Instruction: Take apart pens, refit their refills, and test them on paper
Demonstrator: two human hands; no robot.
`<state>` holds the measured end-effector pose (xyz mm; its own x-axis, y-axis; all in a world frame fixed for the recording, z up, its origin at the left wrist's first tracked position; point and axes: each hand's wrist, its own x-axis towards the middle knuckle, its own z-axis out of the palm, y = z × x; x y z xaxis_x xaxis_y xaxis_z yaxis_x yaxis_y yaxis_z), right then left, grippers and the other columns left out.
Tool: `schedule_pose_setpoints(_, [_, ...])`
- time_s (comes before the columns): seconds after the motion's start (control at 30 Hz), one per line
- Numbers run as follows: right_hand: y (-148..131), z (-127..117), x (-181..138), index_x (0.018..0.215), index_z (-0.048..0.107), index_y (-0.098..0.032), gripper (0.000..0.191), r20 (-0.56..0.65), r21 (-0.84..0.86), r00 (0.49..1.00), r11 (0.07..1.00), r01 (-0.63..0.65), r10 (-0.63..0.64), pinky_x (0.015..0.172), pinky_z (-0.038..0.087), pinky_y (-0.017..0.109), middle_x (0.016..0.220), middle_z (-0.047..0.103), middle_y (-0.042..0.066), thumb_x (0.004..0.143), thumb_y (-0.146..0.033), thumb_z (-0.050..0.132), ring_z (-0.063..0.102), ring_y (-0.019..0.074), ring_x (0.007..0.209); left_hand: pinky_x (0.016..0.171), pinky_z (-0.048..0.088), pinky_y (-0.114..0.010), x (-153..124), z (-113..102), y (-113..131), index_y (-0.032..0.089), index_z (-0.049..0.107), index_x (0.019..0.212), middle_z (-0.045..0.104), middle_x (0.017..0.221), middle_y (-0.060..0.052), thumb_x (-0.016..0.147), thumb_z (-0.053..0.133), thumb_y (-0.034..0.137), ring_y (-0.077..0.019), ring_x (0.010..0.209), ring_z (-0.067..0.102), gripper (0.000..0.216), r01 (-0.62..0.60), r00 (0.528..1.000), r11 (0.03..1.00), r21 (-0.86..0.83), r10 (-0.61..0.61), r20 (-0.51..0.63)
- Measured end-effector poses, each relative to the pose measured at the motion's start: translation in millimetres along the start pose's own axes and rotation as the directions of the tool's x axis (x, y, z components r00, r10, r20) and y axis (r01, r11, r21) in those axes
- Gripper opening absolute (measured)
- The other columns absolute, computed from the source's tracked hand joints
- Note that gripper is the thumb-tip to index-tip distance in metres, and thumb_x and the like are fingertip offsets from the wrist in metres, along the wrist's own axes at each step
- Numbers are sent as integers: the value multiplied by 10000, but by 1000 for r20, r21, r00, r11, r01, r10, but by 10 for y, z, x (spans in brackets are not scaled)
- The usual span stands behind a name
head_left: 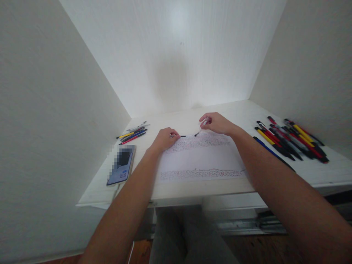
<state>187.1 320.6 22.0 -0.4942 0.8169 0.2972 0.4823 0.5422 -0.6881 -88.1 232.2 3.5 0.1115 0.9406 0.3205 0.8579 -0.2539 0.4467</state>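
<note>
A white desk [170,189] inside pale walls carries a handwritten paper sheet [198,159], thin and likely to crease or slide under load. My right hand [216,123] pinches a pale-barrelled pen [204,123] near the sheet's far edge, its dark end directed down toward the paper. My left hand [165,138] pinches a slim dark-ended stick [183,136] at the same edge; I cannot tell whether it is a pen or a pen part. Expect both pieces to be light, stiff and smooth; hold mid-length with fingertips, applying low pressure.
</note>
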Motion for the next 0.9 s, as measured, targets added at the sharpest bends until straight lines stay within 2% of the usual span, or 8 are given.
schedule_pose_setpoints(0.13, [108,-37,18,1208,651,-132,373,-33,-25,994,994,-105,104,646,504,317,889,728,107,842,-183,703,670,221,708,827,474,-363,6,7,-24,200,748,820,728,889,-77,857,649,344,-223,861,641,178,-6,1000,1000,19,7,-13])
schedule_pose_setpoints(0.3, [213,-29,36,1255,608,-106,371,-46,-157,977,965,-211,206,748,513,352,816,724,95,904,-218,653,680,234,734,800,463,-349,1,-1,4,193,738,811,732,875,-79,876,616,370,-219,854,643,225,6,1000,1000,6,-6,-25])
schedule_pose_setpoints(0.43, [200,29,7,1015,729,-139,194,-36,-365,994,925,-105,99,828,499,381,863,718,118,884,-277,691,671,269,840,807,455,-338,6,11,50,192,734,801,734,876,-75,891,610,389,-214,857,642,250,16,999,1000,-5,-16,-48])
schedule_pose_setpoints(0.53, [204,76,-8,886,754,-160,100,25,-399,999,917,-22,35,804,504,385,873,713,112,861,-233,691,655,256,799,792,452,-320,17,24,87,191,735,820,733,878,-66,894,629,408,-200,837,637,253,19,993,999,-48,-24,-116])
schedule_pose_setpoints(0.63, [192,98,-2,876,767,-170,92,16,-410,1000,912,26,-21,820,509,395,914,696,112,850,-238,711,643,250,820,769,451,-294,28,19,126,190,733,852,727,875,-55,900,636,436,-178,810,626,269,10,981,993,-115,-32,-191])
schedule_pose_setpoints(0.73, [58,115,-1,982,776,-182,246,-72,-295,991,952,83,-109,857,510,404,1030,678,118,795,-337,810,635,249,872,769,453,-280,31,10,164,188,729,872,726,889,-53,916,620,440,-168,818,617,278,15,967,987,-159,-55,-248])
schedule_pose_setpoints(0.8, [-98,153,-16,1050,764,-187,335,-75,-67,991,992,103,-108,807,524,380,1000,695,97,774,-363,833,639,225,826,785,457,-281,26,18,184,188,728,884,726,899,-50,925,611,417,-165,825,618,262,14,964,983,-181,-61,-259])
schedule_pose_setpoints(0.9, [-301,260,-54,1054,751,-182,276,6,299,998,952,63,-67,681,522,329,859,710,63,826,-334,775,635,192,732,805,464,-285,13,52,191,198,735,929,727,921,-45,924,617,373,-167,843,625,212,-24,975,979,-203,-22,-221])
